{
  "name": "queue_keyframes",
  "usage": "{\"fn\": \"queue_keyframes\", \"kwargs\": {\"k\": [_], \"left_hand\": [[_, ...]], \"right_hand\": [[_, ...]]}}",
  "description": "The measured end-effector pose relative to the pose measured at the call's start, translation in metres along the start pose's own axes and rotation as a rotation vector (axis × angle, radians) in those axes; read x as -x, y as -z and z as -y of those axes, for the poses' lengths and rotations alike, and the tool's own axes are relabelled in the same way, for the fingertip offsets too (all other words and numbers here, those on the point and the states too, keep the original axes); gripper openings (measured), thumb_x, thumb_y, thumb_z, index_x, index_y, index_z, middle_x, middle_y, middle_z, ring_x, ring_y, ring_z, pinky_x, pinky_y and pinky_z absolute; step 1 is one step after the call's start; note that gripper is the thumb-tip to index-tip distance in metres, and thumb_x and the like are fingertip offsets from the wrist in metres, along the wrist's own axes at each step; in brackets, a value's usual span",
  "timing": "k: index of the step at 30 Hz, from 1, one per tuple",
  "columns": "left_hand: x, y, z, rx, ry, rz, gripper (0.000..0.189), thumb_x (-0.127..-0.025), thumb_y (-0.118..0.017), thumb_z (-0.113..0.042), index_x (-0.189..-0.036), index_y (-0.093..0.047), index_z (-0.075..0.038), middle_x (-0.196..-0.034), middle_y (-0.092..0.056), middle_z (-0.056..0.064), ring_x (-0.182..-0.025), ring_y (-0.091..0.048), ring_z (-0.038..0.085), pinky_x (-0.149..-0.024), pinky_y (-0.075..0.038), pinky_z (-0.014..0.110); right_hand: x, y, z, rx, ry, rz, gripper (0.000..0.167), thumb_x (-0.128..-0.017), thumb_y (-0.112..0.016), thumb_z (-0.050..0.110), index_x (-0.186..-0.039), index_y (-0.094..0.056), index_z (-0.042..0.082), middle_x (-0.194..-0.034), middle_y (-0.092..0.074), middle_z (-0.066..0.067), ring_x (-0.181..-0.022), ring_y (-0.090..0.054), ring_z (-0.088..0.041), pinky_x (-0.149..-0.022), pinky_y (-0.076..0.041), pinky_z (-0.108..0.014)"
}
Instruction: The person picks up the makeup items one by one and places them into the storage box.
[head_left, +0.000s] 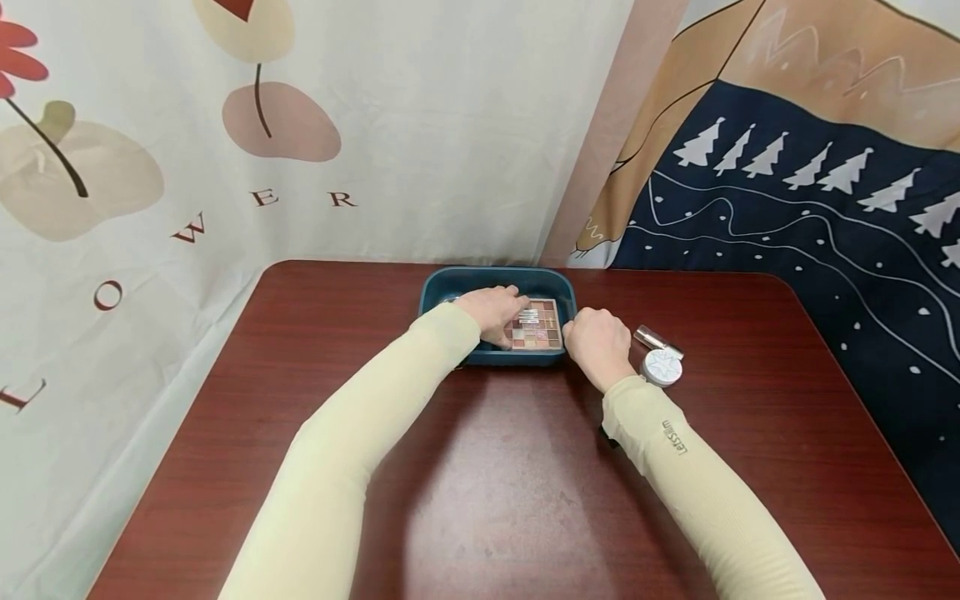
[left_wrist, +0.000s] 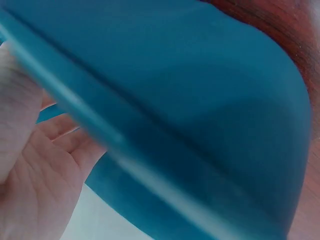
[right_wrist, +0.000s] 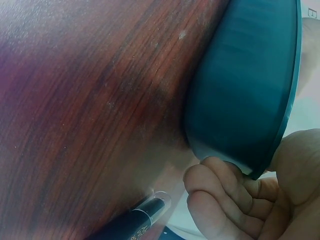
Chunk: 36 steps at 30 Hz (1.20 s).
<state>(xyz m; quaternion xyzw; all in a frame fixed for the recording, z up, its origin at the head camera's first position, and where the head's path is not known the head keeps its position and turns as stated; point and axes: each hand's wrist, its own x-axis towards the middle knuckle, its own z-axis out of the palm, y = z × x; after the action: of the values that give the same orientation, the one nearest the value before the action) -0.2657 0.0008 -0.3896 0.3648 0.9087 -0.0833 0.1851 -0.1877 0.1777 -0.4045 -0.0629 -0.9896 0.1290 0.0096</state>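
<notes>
A teal basin (head_left: 495,357) stands near the table's far edge. Inside it an eyeshadow palette (head_left: 546,333) shows a grid of brown and pink pans. My left hand (head_left: 491,312) reaches over the basin, thumb and fingers spread at the palette's left side; the basin's rim hides its fingertips in the left wrist view. My right hand (head_left: 600,342) grips the basin's right rim, its fingers curled against the outside in the right wrist view. Just right of this hand lie a shiny lipstick-like tube (head_left: 657,342) and a round white compact (head_left: 662,367).
The reddish-brown wooden table (head_left: 495,500) reaches toward me. Behind it hangs a white curtain (head_left: 450,125) with printed shapes and letters, and to the right a dark blue cloth (head_left: 750,225) with white trees.
</notes>
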Motion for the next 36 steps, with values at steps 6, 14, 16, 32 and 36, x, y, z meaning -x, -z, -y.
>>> {"fn": "queue_keyframes", "kwargs": {"k": [6, 14, 16, 32, 36], "left_hand": [[-0.001, -0.004, 0.000, 0.009, -0.012, -0.018, 0.080, -0.089, -0.081, -0.043, -0.154, -0.043, -0.012, -0.139, -0.054, 0.012, -0.121, -0.056, 0.024, -0.110, -0.048, 0.037], [0.002, -0.002, 0.004, 0.032, -0.002, -0.027, 0.079, -0.088, -0.081, -0.046, -0.153, -0.045, -0.016, -0.141, -0.053, 0.008, -0.122, -0.054, 0.021, -0.111, -0.047, 0.037], [0.004, -0.002, 0.005, 0.038, -0.004, -0.033, 0.079, -0.088, -0.080, -0.046, -0.153, -0.045, -0.016, -0.141, -0.052, 0.008, -0.123, -0.053, 0.021, -0.111, -0.047, 0.036], [0.036, -0.005, 0.028, 0.043, -0.058, -0.142, 0.072, -0.098, -0.069, -0.047, -0.152, -0.046, -0.006, -0.152, -0.047, 0.014, -0.138, -0.048, 0.029, -0.113, -0.045, 0.040], [0.044, -0.005, 0.035, 0.066, -0.029, -0.144, 0.073, -0.099, -0.067, -0.045, -0.155, -0.042, -0.006, -0.157, -0.043, 0.015, -0.145, -0.041, 0.031, -0.119, -0.039, 0.043]], "right_hand": [[0.000, 0.000, -0.001, -0.003, 0.001, -0.002, 0.037, -0.097, -0.054, 0.019, -0.063, -0.063, 0.005, -0.066, -0.062, -0.015, -0.063, -0.063, -0.035, -0.054, -0.054, -0.045], [-0.001, 0.000, -0.001, -0.002, 0.005, 0.003, 0.036, -0.097, -0.055, 0.019, -0.065, -0.064, 0.005, -0.069, -0.064, -0.017, -0.065, -0.064, -0.036, -0.055, -0.055, -0.047], [-0.001, 0.000, 0.000, -0.004, 0.003, 0.001, 0.036, -0.097, -0.055, 0.019, -0.065, -0.064, 0.005, -0.070, -0.065, -0.018, -0.066, -0.064, -0.036, -0.056, -0.055, -0.047], [0.001, 0.000, 0.000, -0.001, 0.002, 0.002, 0.037, -0.097, -0.055, 0.020, -0.065, -0.064, 0.004, -0.069, -0.064, -0.018, -0.066, -0.064, -0.036, -0.056, -0.055, -0.047], [0.001, 0.000, 0.000, -0.002, 0.004, -0.006, 0.036, -0.097, -0.056, 0.020, -0.066, -0.065, 0.004, -0.072, -0.066, -0.018, -0.067, -0.065, -0.037, -0.057, -0.056, -0.048]]}}
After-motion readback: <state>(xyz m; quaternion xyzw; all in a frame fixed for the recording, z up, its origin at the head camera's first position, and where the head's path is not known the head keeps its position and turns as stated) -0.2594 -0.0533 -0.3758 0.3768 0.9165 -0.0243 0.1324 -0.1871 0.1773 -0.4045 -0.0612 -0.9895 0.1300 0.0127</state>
